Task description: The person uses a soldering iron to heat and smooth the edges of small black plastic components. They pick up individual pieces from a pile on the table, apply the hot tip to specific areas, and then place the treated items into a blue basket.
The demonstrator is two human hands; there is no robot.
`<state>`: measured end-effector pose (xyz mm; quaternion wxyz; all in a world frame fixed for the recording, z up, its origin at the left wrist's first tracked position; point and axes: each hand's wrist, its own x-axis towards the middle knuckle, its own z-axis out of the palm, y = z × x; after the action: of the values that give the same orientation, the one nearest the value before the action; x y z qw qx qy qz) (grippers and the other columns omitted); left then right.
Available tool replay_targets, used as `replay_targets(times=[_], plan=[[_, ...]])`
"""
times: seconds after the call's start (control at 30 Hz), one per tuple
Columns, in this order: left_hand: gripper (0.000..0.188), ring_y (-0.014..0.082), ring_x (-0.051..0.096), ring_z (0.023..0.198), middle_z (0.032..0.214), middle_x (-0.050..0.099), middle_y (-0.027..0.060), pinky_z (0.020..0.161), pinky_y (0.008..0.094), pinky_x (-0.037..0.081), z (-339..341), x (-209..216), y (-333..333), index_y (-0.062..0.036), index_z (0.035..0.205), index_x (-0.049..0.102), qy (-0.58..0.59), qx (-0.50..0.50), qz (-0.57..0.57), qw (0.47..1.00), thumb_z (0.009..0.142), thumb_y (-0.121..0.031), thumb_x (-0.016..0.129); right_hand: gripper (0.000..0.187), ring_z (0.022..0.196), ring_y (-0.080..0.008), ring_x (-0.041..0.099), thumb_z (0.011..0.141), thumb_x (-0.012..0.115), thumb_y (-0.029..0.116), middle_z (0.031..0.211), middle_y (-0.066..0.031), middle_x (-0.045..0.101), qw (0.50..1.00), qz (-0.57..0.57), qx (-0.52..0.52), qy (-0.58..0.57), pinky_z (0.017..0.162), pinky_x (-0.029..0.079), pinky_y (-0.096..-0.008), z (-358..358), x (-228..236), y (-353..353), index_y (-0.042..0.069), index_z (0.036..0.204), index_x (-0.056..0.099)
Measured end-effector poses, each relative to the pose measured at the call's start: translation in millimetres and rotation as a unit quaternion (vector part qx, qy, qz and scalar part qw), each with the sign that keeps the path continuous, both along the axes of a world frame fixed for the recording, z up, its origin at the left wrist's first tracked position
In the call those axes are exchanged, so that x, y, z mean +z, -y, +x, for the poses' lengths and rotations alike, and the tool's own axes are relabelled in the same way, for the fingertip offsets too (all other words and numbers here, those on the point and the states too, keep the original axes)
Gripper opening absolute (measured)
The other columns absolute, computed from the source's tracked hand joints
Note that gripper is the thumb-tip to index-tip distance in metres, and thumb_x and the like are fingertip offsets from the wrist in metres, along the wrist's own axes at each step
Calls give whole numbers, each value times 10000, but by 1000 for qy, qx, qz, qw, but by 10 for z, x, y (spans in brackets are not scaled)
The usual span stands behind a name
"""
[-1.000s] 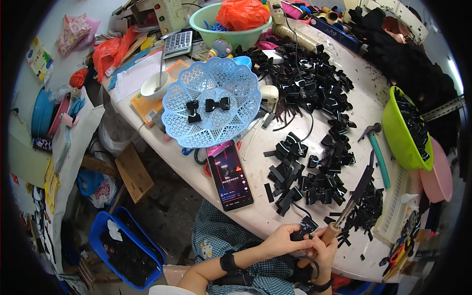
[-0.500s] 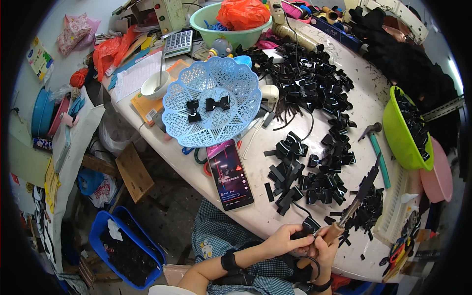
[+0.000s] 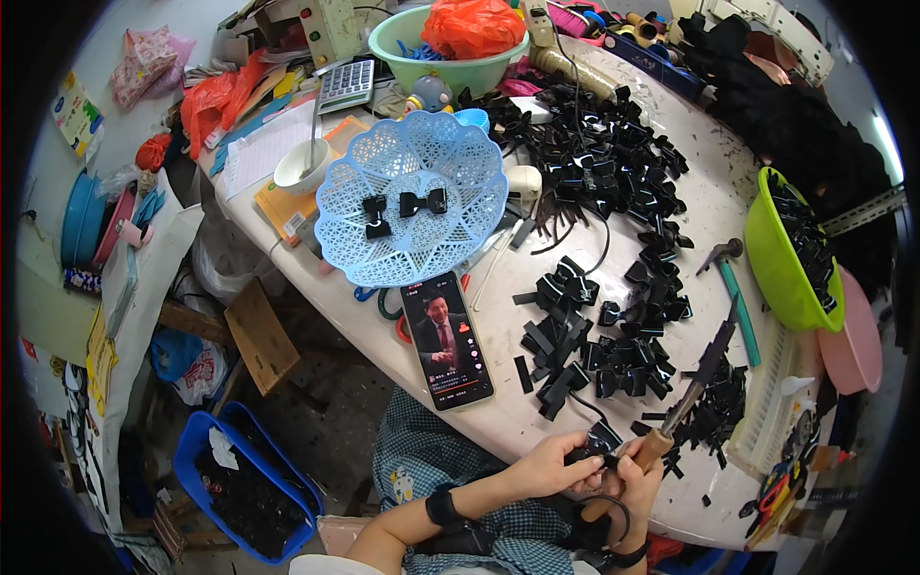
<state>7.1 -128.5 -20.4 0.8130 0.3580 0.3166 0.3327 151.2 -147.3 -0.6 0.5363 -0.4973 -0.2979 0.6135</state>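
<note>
Near the table's front edge, my left hand (image 3: 561,468) is closed on a black bow (image 3: 601,441), pinching it between thumb and fingers. Beside it, my right hand (image 3: 634,482) is wrapped round a wooden-handled soldering iron (image 3: 655,447) with a metal shaft and a long dark end pointing up and to the right. A dark cord loops below that hand. The right fingertips are close to the bow; whether they touch it is hidden. Two finished-looking black bows (image 3: 424,202) lie in the scalloped blue plastic basket (image 3: 335,251).
A phone (image 3: 447,374) lies left of my hands. Ahead are piles of black bows (image 3: 628,369) and loose black strips (image 3: 721,414). A hammer (image 3: 738,297) and a green basin (image 3: 767,235) of black pieces are at right. A blue bin (image 3: 307,537) stands on the floor at left.
The bow in my left hand has turned slightly and sits closer to my right fingers. The soldering iron has shifted a little. The phone's screen picture has changed.
</note>
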Motion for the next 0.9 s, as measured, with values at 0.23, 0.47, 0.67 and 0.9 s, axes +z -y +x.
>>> replay_targets(times=[0.23, 0.47, 0.67, 0.9], plan=[[135, 55, 486, 523, 622, 510, 21, 443, 175, 388, -395, 147, -160, -22, 859, 470, -106, 163, 19, 981, 781, -128, 500, 157, 337, -90, 347, 681, 512, 17, 609, -35, 405, 993, -2, -107, -45, 295, 344, -209, 58, 35, -17, 34, 781, 393], [202, 44, 488, 532, 651, 525, 3, 448, 170, 378, -274, 201, -102, -23, 830, 516, -109, 165, 16, 980, 715, -156, 615, 162, 377, -101, 409, 701, 514, 25, 566, -41, 427, 998, -18, -57, -17, 347, 363, -211, -48, 69, -25, 29, 800, 386], [206, 33, 474, 580, 665, 521, -9, 496, 156, 385, 8, 42, -4, -14, 778, 530, -63, 12, -2, 998, 705, -174, 636, 172, 423, -100, 451, 709, 492, -4, 572, -70, 483, 1000, -17, -10, -6, 414, 392, -208, -114, 48, 5, 9, 837, 379], [195, 30, 461, 572, 667, 506, -19, 499, 152, 380, 12, 76, -8, -18, 772, 527, -45, 12, -18, 999, 708, -167, 634, 197, 421, -96, 449, 703, 505, 15, 575, -60, 480, 999, -20, 12, -30, 425, 404, -209, -70, 19, 12, 5, 849, 372]])
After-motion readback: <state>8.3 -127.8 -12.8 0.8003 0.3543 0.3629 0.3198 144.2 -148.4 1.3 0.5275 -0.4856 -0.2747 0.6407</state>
